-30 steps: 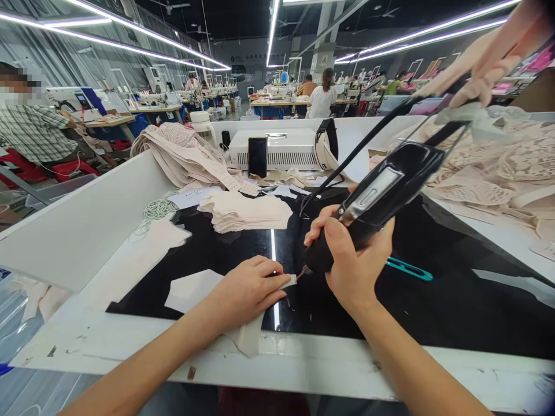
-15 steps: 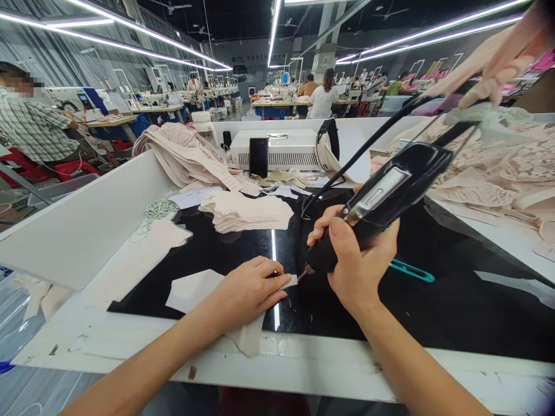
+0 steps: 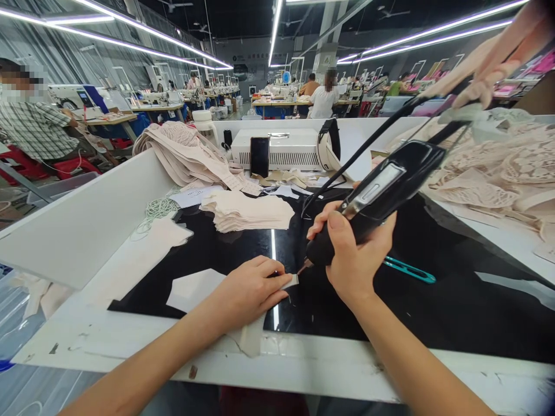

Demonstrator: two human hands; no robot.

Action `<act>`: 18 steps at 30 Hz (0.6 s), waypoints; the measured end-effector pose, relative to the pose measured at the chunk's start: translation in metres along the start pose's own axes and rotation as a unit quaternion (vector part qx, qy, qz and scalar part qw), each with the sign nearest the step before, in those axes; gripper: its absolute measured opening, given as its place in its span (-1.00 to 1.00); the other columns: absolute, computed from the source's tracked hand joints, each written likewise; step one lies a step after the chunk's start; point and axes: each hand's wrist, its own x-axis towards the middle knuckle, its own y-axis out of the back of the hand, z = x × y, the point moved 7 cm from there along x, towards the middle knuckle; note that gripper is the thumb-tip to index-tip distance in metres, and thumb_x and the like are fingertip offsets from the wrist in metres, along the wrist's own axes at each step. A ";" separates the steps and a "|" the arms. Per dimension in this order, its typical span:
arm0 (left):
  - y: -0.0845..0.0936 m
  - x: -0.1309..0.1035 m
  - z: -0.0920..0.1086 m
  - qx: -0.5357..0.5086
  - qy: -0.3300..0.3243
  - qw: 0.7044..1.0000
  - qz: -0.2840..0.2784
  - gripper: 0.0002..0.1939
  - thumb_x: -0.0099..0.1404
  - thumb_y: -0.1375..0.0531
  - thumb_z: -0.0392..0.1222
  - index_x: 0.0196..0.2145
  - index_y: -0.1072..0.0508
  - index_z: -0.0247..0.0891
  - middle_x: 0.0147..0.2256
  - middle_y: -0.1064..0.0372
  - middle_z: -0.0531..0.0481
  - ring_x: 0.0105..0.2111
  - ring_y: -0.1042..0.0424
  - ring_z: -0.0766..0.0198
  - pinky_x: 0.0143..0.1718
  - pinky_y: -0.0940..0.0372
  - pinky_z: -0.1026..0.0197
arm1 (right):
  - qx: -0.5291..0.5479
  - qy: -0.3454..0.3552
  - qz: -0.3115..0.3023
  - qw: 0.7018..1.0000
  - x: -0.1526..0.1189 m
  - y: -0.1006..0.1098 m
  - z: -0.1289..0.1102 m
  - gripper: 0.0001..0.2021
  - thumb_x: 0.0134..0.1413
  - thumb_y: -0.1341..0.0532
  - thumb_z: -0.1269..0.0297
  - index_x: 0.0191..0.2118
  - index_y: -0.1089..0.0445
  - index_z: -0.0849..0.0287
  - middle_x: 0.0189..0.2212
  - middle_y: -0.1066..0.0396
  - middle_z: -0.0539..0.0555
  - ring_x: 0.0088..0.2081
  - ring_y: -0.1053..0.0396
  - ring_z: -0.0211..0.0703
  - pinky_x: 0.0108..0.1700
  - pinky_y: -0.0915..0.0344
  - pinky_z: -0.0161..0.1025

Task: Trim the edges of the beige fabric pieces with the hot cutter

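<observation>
My right hand (image 3: 359,254) is wrapped round a black corded hand-held cutter (image 3: 373,199) with a silver lever and a thin metal tip. The tip points down and left, at the edge of a small pale fabric piece (image 3: 295,280). My left hand (image 3: 254,289) lies over this piece with fingers stretched out, pressing it on the black sheet (image 3: 338,312). Most of the piece is hidden under the hand. A pale fabric end (image 3: 249,338) hangs out below my left wrist. Left of the hand lies a white cut piece (image 3: 195,289).
A stack of pale fabric pieces (image 3: 247,211) lies ahead, beside a green cord bundle (image 3: 158,214). A teal slim tool (image 3: 410,269) lies right of my right hand. Behind stand a phone (image 3: 259,156) and a white vented box (image 3: 295,147). Lace fabric (image 3: 489,167) is heaped at right.
The cutter and my right hand have shifted slightly left, the tool's rear end dropping a little. My left hand stays nearly in place on the fabric piece.
</observation>
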 end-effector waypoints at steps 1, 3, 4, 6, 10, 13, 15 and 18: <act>0.000 0.000 0.000 0.001 -0.001 1.000 0.001 -0.73 0.84 -0.27 -0.15 0.29 -0.71 -0.25 0.11 -0.67 -0.18 0.09 -0.67 0.03 0.22 -0.65 0.00 | 0.001 0.003 0.001 1.000 0.000 0.000 0.000 -0.47 0.31 -0.70 -0.07 -0.05 -0.35 -0.07 -0.34 -0.60 -0.19 -0.52 -0.53 -0.25 -0.45 -0.60 -0.23; 0.001 0.000 0.001 0.005 -0.005 1.000 0.003 -0.73 0.84 -0.27 -0.15 0.29 -0.71 -0.27 0.10 -0.68 -0.17 0.07 -0.67 0.03 0.22 -0.65 0.01 | 0.003 0.006 0.003 1.000 0.000 0.000 0.001 -0.49 0.32 -0.69 -0.05 -0.03 -0.37 -0.06 -0.33 -0.61 -0.18 -0.52 -0.52 -0.25 -0.45 -0.60 -0.24; 0.001 0.000 0.001 0.007 -0.007 1.000 0.004 -0.73 0.84 -0.27 -0.15 0.28 -0.71 -0.28 0.10 -0.68 -0.17 0.07 -0.66 0.04 0.21 -0.65 0.02 | 0.001 0.008 0.006 1.000 0.000 0.001 0.002 -0.50 0.32 -0.69 -0.04 -0.03 -0.37 -0.06 -0.32 -0.61 -0.18 -0.52 -0.52 -0.25 -0.45 -0.60 -0.24; 0.000 0.000 0.001 0.010 -0.005 1.000 0.003 -0.73 0.85 -0.27 -0.15 0.28 -0.71 -0.27 0.10 -0.68 -0.17 0.07 -0.66 0.04 0.21 -0.65 0.02 | -0.007 0.011 0.013 1.000 0.001 0.001 0.003 -0.53 0.33 -0.67 0.00 -0.03 -0.38 -0.08 -0.32 -0.60 -0.18 -0.51 -0.51 -0.25 -0.45 -0.60 -0.24; -0.002 0.000 -0.001 0.008 -0.002 1.000 -0.001 -0.73 0.84 -0.27 -0.14 0.28 -0.71 -0.25 0.10 -0.67 -0.17 0.07 -0.66 0.03 0.20 -0.65 0.00 | -0.006 0.007 0.013 1.000 0.001 0.001 0.003 -0.55 0.31 -0.68 0.03 -0.04 -0.40 -0.10 -0.31 -0.59 -0.16 -0.50 -0.49 -0.23 -0.46 -0.59 -0.22; -0.003 0.000 -0.003 0.002 0.001 1.000 -0.002 -0.73 0.84 -0.26 -0.15 0.29 -0.71 -0.22 0.12 -0.67 -0.18 0.07 -0.66 0.03 0.19 -0.65 0.00 | -0.002 -0.007 0.013 1.000 0.000 0.004 -0.002 -0.52 0.30 -0.68 -0.06 -0.01 -0.41 -0.09 -0.31 -0.59 -0.15 -0.51 -0.50 -0.21 -0.47 -0.57 -0.22; -0.004 -0.001 -0.004 -0.001 0.005 1.000 -0.003 -0.72 0.85 -0.25 -0.15 0.30 -0.71 -0.20 0.13 -0.66 -0.17 0.08 -0.65 0.04 0.19 -0.64 0.00 | -0.002 -0.018 0.007 1.000 -0.003 0.005 -0.005 -0.49 0.30 -0.69 -0.11 0.03 -0.41 -0.09 -0.32 -0.59 -0.16 -0.51 -0.51 -0.22 -0.46 -0.58 -0.22; -0.005 -0.001 -0.004 0.001 0.006 1.000 -0.004 -0.72 0.84 -0.25 -0.15 0.31 -0.71 -0.19 0.13 -0.66 -0.17 0.09 -0.65 0.04 0.20 -0.63 0.01 | -0.006 -0.020 -0.004 1.000 -0.006 0.004 -0.008 -0.45 0.27 -0.70 -0.13 0.03 -0.41 -0.08 -0.33 -0.60 -0.19 -0.51 -0.52 -0.24 -0.46 -0.58 -0.24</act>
